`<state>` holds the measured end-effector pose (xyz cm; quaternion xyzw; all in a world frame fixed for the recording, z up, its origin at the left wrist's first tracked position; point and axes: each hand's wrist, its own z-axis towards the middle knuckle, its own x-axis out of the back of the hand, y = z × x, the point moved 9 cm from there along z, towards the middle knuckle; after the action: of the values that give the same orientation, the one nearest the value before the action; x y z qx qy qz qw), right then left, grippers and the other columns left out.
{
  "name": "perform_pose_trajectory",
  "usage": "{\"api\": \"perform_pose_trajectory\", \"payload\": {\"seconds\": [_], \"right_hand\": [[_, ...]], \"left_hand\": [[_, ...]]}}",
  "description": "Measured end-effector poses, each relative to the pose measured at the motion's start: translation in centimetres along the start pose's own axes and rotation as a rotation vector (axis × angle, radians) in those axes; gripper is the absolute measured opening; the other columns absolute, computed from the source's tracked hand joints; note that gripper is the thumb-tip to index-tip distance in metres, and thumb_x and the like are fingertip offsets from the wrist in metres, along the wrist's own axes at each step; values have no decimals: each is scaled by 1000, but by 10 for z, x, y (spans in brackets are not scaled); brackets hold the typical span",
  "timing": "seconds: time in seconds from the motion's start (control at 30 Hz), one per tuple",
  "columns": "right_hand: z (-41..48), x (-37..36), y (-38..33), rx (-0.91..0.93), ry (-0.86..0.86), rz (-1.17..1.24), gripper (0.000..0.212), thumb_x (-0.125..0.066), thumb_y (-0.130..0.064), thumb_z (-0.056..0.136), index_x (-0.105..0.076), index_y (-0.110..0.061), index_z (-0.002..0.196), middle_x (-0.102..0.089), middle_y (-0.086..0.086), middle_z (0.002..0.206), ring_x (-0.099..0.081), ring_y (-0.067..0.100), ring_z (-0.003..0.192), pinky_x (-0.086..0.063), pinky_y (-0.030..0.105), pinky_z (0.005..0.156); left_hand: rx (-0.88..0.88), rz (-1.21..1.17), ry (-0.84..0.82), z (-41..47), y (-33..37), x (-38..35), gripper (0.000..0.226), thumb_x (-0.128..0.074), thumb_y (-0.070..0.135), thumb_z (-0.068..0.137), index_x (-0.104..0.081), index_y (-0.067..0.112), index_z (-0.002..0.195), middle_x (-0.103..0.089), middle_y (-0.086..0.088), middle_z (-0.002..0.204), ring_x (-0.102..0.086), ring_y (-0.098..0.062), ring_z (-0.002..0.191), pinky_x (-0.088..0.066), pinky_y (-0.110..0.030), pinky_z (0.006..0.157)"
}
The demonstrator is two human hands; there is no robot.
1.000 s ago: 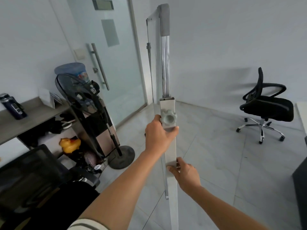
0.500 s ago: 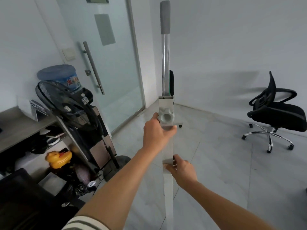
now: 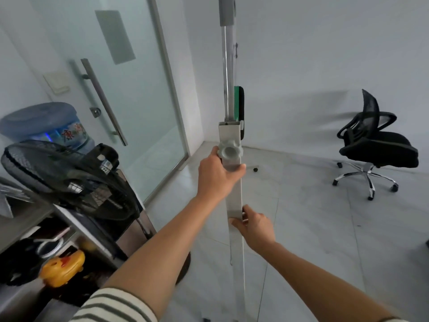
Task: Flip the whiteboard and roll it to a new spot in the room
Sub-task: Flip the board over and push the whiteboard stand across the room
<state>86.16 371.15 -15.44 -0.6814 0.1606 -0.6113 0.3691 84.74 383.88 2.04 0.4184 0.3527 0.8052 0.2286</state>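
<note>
— Where's the whiteboard (image 3: 234, 196) from where you stand?

— Dead centre, seen edge-on, so only its side post shows: a pale square tube running up from the floor, then a thinner shiny rod, then a grey foam sleeve (image 3: 227, 10) at the very top. It stands upright on the pale tiled floor (image 3: 301, 228), just out from the frosted glass door (image 3: 130, 89).

— And the hands?

— The left hand (image 3: 217, 176) is wrapped round the post right below the grey locking knob (image 3: 229, 152), fingers (image 3: 240, 168) curled closed on the tube, thumb side touching the knob. The right hand (image 3: 256, 225) sits lower down, gripping the same post where the tube steps in, thumb across the front.

— Anything behind the post?

— A green-and-black piece (image 3: 239, 103) peeks out beside the rod; I cannot tell what it is. One small caster (image 3: 255, 169) shows on the floor just beyond.

— What's around?

— On the left, a black standing fan (image 3: 67, 180), a blue water jug (image 3: 46, 124) behind it, and a yellow duck toy (image 3: 62, 267) low down under the counter (image 3: 21, 219). A black office chair (image 3: 376, 145) stands well apart on the right, near the wall.
</note>
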Motion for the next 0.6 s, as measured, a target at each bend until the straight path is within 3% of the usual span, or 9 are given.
{"api": "perform_pose_trajectory", "payload": {"seconds": [0.13, 0.4, 0.6], "right_hand": [[34, -28, -27, -61, 2, 1, 37, -58, -53, 83, -49, -18, 84, -73, 6, 88, -66, 32, 79, -55, 42, 65], [102, -65, -61, -83, -28, -65, 39, -58, -53, 84, -55, -14, 91, -71, 7, 91, -64, 30, 79, -56, 44, 68], [148, -81, -70, -92, -40, -70, 39, -58, -55, 83, -53, -16, 90, -70, 6, 91, -64, 30, 77, -56, 42, 65]], "left_hand": [[-35, -15, -43, 37, -27, 17, 37, -77, 36, 66, -64, 11, 90, -70, 1, 74, -64, -15, 67, -53, -29, 65], [-10, -57, -87, 98, -75, 31, 39, -77, 33, 67, -63, 12, 97, -71, 0, 81, -66, -17, 77, -55, -31, 71], [19, -73, -117, 141, -97, 28, 40, -78, 28, 68, -63, 11, 101, -64, 7, 77, -62, -12, 74, -48, -17, 64]]}}
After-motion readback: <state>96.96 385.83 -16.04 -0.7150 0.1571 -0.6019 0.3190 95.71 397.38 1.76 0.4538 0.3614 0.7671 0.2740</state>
